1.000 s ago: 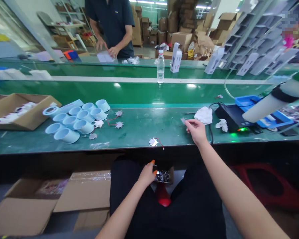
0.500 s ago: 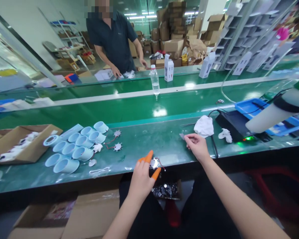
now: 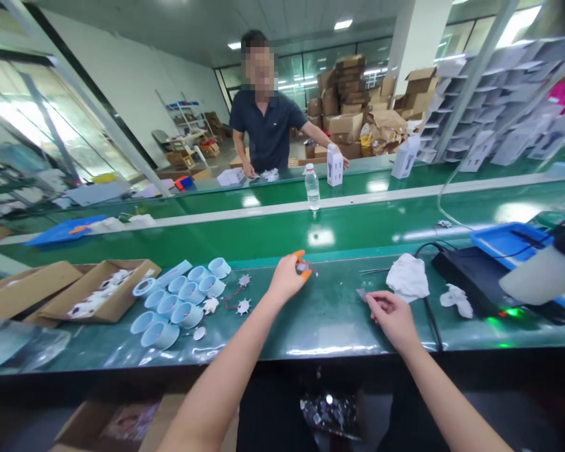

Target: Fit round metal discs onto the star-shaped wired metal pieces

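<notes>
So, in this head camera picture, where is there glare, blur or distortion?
In the head view, ceiling lights leave bright glare on the green conveyor belt; the pale cylinder at right is blurred; the bench's front edge bows from lens distortion.

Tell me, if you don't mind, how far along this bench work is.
Two wired star discs look done beside the blue cups. The left hand holds a small metal piece; the right hand pinches a grey strip. Many loose discs remain below the bench.

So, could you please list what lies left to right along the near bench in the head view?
cardboard tray, pale blue cups, spiked metal discs, left hand, right hand, white cloth, black device
</notes>
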`<state>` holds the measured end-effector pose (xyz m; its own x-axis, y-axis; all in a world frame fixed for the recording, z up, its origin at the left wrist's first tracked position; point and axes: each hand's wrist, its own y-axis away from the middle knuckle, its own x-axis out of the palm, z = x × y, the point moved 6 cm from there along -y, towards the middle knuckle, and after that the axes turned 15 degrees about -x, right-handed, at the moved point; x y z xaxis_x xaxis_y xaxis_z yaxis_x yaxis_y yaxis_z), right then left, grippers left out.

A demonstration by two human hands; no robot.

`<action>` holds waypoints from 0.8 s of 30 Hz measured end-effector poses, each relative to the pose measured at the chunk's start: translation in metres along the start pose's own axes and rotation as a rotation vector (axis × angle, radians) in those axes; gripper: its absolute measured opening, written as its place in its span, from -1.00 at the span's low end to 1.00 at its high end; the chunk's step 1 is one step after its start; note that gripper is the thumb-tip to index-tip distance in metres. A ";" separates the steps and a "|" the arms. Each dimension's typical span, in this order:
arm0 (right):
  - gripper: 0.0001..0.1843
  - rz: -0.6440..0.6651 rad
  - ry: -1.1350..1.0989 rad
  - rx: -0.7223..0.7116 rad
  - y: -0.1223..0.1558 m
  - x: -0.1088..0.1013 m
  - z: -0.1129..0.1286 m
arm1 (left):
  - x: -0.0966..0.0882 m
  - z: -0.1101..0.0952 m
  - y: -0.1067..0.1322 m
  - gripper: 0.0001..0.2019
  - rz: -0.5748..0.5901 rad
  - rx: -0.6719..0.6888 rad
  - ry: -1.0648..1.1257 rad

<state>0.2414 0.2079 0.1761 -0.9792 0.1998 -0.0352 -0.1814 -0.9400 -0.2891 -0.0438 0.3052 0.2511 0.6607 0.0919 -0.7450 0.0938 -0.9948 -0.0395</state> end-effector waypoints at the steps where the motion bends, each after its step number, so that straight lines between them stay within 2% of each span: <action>1: -0.47 0.000 -0.002 -0.001 0.000 0.000 -0.001 | 0.001 -0.003 -0.028 -0.48 -0.024 -0.013 -0.017; 3: -0.46 0.004 0.001 -0.008 -0.001 0.001 -0.002 | 0.004 -0.007 -0.073 -0.58 -0.054 -0.030 -0.054; 5: -0.47 0.010 0.006 -0.018 -0.001 0.002 -0.002 | 0.010 -0.008 -0.098 -0.65 -0.063 -0.022 -0.081; 7: -0.47 0.010 0.007 -0.029 -0.002 0.002 -0.001 | 0.013 -0.007 -0.106 -0.65 -0.072 0.002 -0.097; 9: -0.48 0.007 0.000 -0.034 -0.003 0.003 0.000 | 0.009 0.000 -0.106 -0.61 -0.094 0.026 -0.103; 12: -0.49 0.009 -0.020 -0.030 -0.003 0.005 0.000 | -0.016 0.022 -0.099 -0.54 -0.137 0.018 -0.108; 16: -0.48 0.003 -0.015 -0.041 -0.002 0.004 0.004 | -0.073 0.066 -0.076 -0.62 -0.142 -0.068 -0.127; 19: -0.47 0.005 -0.008 -0.040 -0.002 0.004 0.005 | -0.112 0.095 -0.036 -0.64 -0.113 -0.130 -0.154; 21: -0.47 0.012 -0.008 -0.036 -0.002 0.004 0.004 | -0.128 0.109 -0.001 -0.63 -0.095 -0.157 -0.171; 24: -0.48 0.021 -0.007 -0.041 -0.002 0.003 0.001 | -0.128 0.121 0.049 -0.59 -0.071 -0.174 -0.177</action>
<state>0.2383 0.2101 0.1779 -0.9834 0.1781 -0.0345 -0.1572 -0.9318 -0.3271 -0.2138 0.2390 0.2643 0.5087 0.1366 -0.8501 0.2724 -0.9622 0.0084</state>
